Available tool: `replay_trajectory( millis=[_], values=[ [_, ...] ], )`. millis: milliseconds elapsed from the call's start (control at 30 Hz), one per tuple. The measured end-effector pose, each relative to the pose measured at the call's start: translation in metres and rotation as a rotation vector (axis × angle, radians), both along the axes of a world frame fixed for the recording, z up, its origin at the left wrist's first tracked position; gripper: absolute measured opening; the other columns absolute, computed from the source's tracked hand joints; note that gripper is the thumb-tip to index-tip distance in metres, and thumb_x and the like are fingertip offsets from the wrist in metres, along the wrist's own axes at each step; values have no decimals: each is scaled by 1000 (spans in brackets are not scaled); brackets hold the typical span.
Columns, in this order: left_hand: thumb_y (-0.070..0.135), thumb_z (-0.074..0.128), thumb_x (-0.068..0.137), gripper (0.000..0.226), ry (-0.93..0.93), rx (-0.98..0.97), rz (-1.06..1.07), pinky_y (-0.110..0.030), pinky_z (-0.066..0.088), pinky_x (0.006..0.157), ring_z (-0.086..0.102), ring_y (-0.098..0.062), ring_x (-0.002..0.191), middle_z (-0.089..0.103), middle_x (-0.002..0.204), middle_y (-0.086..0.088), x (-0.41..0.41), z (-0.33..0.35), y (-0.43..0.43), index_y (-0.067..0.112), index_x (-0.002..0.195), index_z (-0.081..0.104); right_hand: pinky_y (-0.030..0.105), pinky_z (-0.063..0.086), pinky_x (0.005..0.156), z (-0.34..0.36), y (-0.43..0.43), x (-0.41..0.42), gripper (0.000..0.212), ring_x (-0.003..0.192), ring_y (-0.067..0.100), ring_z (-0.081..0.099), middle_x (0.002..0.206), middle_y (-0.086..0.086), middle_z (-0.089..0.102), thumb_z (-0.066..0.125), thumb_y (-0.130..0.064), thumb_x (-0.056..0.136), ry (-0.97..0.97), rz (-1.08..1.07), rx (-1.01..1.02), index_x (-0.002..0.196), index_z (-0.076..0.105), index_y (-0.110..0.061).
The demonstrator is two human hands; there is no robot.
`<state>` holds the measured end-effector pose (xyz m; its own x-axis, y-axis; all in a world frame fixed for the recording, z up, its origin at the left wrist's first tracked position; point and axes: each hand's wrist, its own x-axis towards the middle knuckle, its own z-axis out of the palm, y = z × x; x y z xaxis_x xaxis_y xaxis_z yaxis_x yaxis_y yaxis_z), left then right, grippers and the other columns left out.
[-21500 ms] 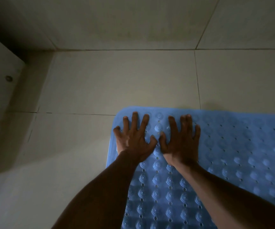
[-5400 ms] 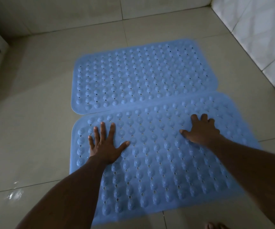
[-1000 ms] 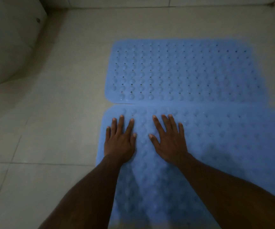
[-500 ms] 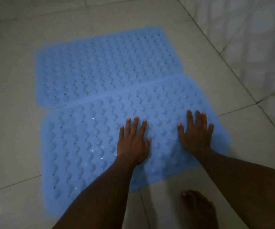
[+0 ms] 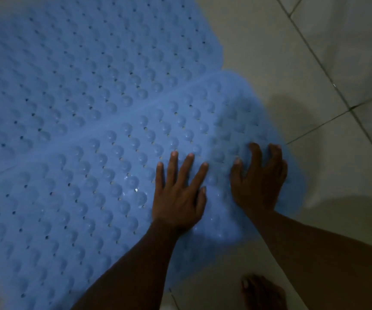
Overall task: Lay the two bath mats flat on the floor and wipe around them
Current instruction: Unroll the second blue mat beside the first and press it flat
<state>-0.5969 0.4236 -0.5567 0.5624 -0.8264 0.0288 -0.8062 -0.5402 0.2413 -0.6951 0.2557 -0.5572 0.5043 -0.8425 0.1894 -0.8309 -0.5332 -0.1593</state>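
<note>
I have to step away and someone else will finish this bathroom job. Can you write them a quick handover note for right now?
Left hand: flat, fingers straight, pressing on the near mat.
Right hand: fingers arched, pressing the same mat near its right end, holding nothing.
Far mat lies flat on the tiled floor, its long edge meeting the near mat's.
Done: both mats are down, side by side.
Left: wipe the floor around them; no cloth is in view.
</note>
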Motion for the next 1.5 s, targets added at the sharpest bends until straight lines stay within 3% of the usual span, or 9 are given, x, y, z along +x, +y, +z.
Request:
replay_trajectory(
  millis=[333, 533, 833, 1000, 1133, 1200, 1333, 1433, 1500],
  values=[
    [42, 57, 91, 63, 26, 31, 8, -65, 18, 118, 18, -40, 154, 37, 161, -12, 5, 3, -5, 29, 152, 47, 54, 20, 119, -2, -5, -1, 55, 146, 39, 29, 150, 22, 38, 44, -48, 95, 104, 10, 55, 146, 48, -27],
    [43, 58, 87, 67, 41, 58, -1, -65, 18, 118, 18, -40, 153, 38, 160, -12, 7, 6, -5, 31, 152, 46, 56, 23, 117, -5, -6, -2, 55, 145, 41, 32, 147, 24, 43, 33, -50, 98, 92, 44, 7, 146, 50, -28],
    [44, 58, 86, 65, 27, -5, 17, -61, 18, 119, 23, -37, 153, 41, 159, -7, 2, 4, -3, 31, 149, 49, 55, 20, 116, -9, -3, -4, 54, 142, 43, 33, 148, 24, 40, 40, -47, 97, 88, 54, -43, 148, 44, -29],
    [43, 53, 91, 57, 79, -25, 15, -59, 24, 119, 26, -35, 152, 42, 159, -7, -2, 8, 9, 28, 146, 54, 57, 28, 110, -14, -2, -1, 49, 135, 44, 42, 142, 25, 47, 39, -44, 98, 44, 28, -67, 142, 49, -26],
    [48, 45, 94, 60, 57, 26, 225, -54, 30, 119, 32, -34, 150, 41, 159, -8, -1, 28, 83, 24, 148, 50, 64, 25, 111, 1, 33, 23, 53, 142, 42, 34, 145, 23, 45, 40, -36, 93, -12, -14, 114, 143, 44, -18],
    [49, 42, 93, 63, 41, 77, 378, -54, 33, 116, 36, -36, 148, 43, 158, -10, -8, 36, 139, 22, 149, 50, 60, 26, 111, 19, 78, 44, 61, 142, 40, 35, 145, 21, 47, 40, -39, 87, -9, 144, 218, 142, 47, -14],
    [49, 38, 93, 64, 68, 219, 596, -55, 38, 112, 41, -38, 145, 47, 155, -12, -21, 45, 247, 19, 148, 51, 55, 45, 101, 42, 190, 76, 58, 128, 39, 54, 133, 20, 60, 42, -38, 84, -49, 624, 280, 130, 61, -10],
    [46, 37, 91, 66, 95, 228, 750, -54, 40, 112, 41, -39, 144, 48, 153, -14, -16, 44, 289, 14, 146, 53, 53, 46, 101, 41, 250, 80, 55, 132, 35, 52, 135, 15, 60, 46, -39, 85, -21, 916, 271, 130, 62, -12],
    [44, 39, 92, 64, 81, 207, 726, -54, 41, 111, 40, -39, 145, 47, 154, -15, -10, 41, 305, 12, 146, 51, 54, 42, 106, 34, 270, 81, 57, 138, 33, 46, 141, 12, 57, 51, -43, 86, 0, 1065, 253, 135, 60, -15]
  ],
)
